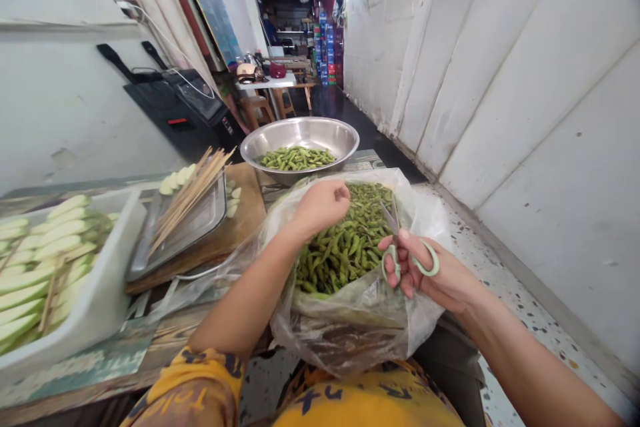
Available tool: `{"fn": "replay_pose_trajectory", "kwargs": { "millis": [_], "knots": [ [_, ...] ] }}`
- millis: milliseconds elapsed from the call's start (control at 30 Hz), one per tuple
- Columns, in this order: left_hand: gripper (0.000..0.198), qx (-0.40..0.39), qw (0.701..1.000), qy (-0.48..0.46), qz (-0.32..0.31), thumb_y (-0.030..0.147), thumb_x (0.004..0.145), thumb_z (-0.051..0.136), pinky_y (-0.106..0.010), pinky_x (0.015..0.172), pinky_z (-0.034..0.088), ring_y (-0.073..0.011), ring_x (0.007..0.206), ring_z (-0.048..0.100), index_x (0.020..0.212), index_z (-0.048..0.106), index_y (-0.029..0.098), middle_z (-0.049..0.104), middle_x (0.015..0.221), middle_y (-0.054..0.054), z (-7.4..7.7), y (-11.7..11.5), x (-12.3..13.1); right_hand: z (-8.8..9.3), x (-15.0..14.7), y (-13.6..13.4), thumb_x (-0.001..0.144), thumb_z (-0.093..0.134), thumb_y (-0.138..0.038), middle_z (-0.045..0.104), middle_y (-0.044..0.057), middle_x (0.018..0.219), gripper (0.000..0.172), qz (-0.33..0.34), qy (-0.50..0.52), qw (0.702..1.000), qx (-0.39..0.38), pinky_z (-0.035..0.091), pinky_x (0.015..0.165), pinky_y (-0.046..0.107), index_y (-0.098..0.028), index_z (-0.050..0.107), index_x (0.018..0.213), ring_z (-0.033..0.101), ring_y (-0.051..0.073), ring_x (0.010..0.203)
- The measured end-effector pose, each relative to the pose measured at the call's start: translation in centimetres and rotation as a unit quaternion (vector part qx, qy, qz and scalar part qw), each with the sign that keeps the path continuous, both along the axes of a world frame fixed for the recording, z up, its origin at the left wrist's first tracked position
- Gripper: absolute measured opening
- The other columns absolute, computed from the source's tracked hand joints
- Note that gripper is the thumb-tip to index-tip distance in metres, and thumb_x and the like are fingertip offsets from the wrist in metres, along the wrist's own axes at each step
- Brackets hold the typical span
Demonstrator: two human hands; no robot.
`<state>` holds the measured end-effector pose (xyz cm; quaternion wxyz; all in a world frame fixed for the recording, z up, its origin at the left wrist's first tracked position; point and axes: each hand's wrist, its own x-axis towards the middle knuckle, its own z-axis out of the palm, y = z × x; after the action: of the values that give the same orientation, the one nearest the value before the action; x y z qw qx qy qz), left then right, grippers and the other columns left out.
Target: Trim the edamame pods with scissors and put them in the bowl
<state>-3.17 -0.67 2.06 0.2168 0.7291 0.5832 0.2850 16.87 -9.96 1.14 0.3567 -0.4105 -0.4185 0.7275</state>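
Observation:
A clear plastic bag [350,340] full of green edamame pods [340,250] lies open in front of me. Over the bag's far left part, my left hand [323,205] is closed, its fingers curled inward; whatever they hold, if anything, is hidden. At the bag's right side, my right hand [430,273] grips scissors [393,219] by their pale green handles. The blades point up and away over the pods, slightly apart. Just beyond the bag stands a steel bowl [300,124] with more edamame pods [299,158] at its bottom.
To the left, a white tub [113,260] holds pale green slices on sticks. A metal tray [200,230] with wooden skewers [193,193] rests on a wooden board [245,193]. A white wall [500,80] runs along the right. Farther back stand a table [280,82] and stools.

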Motion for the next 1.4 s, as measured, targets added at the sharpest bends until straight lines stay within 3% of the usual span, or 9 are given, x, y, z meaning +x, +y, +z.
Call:
{"fn": "replay_pose_trajectory", "kwargs": {
  "millis": [133,300,367,500,633,1033,1233,1300,1400],
  "knots": [
    [0.018,0.071,0.957,0.282,0.024,0.018,0.075,0.057,-0.041,0.083,0.040,-0.0334,0.095,0.059,0.079,0.072,0.008,0.067,0.086,-0.021,-1.5,-0.6,1.0,0.0,0.0,-0.1,0.081,0.060,-0.057,0.057,0.002,0.067,0.044,0.010,-0.026,1.000,0.009,0.042,0.037,0.017,-0.014,0.059,0.094,0.058,0.012,0.056],
    [0.022,0.057,0.929,0.365,-0.002,0.014,0.080,0.053,-0.041,0.083,0.038,-0.0338,0.094,0.060,0.081,0.073,0.006,0.068,0.089,-0.023,-1.4,-0.7,1.3,0.1,-0.1,-0.1,0.080,0.062,-0.057,0.057,0.002,0.066,0.046,0.007,-0.052,0.998,0.015,0.042,0.036,0.017,-0.014,0.058,0.094,0.058,0.013,0.056],
    [0.024,0.042,0.944,0.327,-0.023,0.022,0.082,0.053,-0.037,0.078,0.040,-0.0308,0.088,0.062,0.080,0.073,0.008,0.069,0.087,-0.021,-1.0,-0.5,1.0,0.0,-0.2,0.0,0.078,0.063,-0.058,0.057,0.001,0.065,0.046,0.016,-0.062,0.998,0.010,0.041,0.035,0.017,-0.015,0.058,0.093,0.059,0.014,0.056],
    [0.025,0.006,0.988,0.122,-0.090,0.039,0.078,0.060,-0.028,0.064,0.041,-0.0208,0.072,0.062,0.079,0.070,0.016,0.071,0.080,-0.009,-0.4,-0.5,0.8,-0.4,-0.5,0.2,0.076,0.064,-0.060,0.055,0.000,0.060,0.046,0.030,-0.116,0.993,0.023,0.037,0.030,0.016,-0.015,0.056,0.083,0.057,0.013,0.050],
    [0.023,-0.024,0.991,-0.005,-0.130,0.039,0.073,0.065,-0.025,0.059,0.041,-0.0165,0.064,0.060,0.076,0.070,0.017,0.069,0.069,-0.003,-0.5,-1.0,1.2,-0.9,-0.8,0.2,0.075,0.065,-0.060,0.057,0.000,0.059,0.045,0.026,-0.143,0.988,0.043,0.037,0.028,0.017,-0.017,0.052,0.076,0.056,0.012,0.046],
    [0.022,-0.029,0.990,-0.027,-0.136,0.037,0.071,0.066,-0.025,0.062,0.044,-0.0176,0.069,0.063,0.076,0.072,0.016,0.072,0.076,-0.005,0.0,-1.8,1.7,-0.7,-0.9,0.2,0.072,0.065,-0.062,0.056,-0.001,0.055,0.046,-0.001,-0.151,0.987,0.046,0.037,0.029,0.018,-0.016,0.055,0.075,0.055,0.012,0.044],
    [0.022,-0.040,0.986,-0.065,-0.147,0.038,0.071,0.067,-0.026,0.066,0.044,-0.0174,0.072,0.063,0.074,0.071,0.017,0.072,0.075,-0.004,0.0,-1.6,1.6,-0.7,-0.5,0.3,0.070,0.071,-0.055,0.050,-0.004,0.048,0.042,-0.039,-0.164,0.985,0.041,0.021,0.026,0.016,-0.016,0.057,0.072,0.042,0.006,0.033],
    [0.022,-0.045,0.986,-0.111,-0.118,0.038,0.071,0.067,-0.026,0.065,0.044,-0.0162,0.069,0.061,0.075,0.069,0.016,0.070,0.073,-0.003,0.1,-1.5,1.6,-0.4,-0.4,0.3,0.071,0.069,-0.057,0.052,-0.003,0.052,0.043,-0.033,-0.142,0.988,0.042,0.027,0.028,0.016,-0.016,0.057,0.074,0.047,0.008,0.038],
    [0.021,-0.099,0.968,-0.223,-0.056,0.035,0.074,0.065,-0.022,0.051,0.038,-0.0110,0.052,0.052,0.075,0.060,0.015,0.061,0.059,0.000,0.3,-1.4,1.7,-0.1,-0.5,0.1,0.075,0.064,-0.061,0.054,-0.001,0.058,0.046,-0.012,-0.104,0.994,0.033,0.038,0.033,0.018,-0.017,0.058,0.083,0.055,0.013,0.048]
  ]
}}
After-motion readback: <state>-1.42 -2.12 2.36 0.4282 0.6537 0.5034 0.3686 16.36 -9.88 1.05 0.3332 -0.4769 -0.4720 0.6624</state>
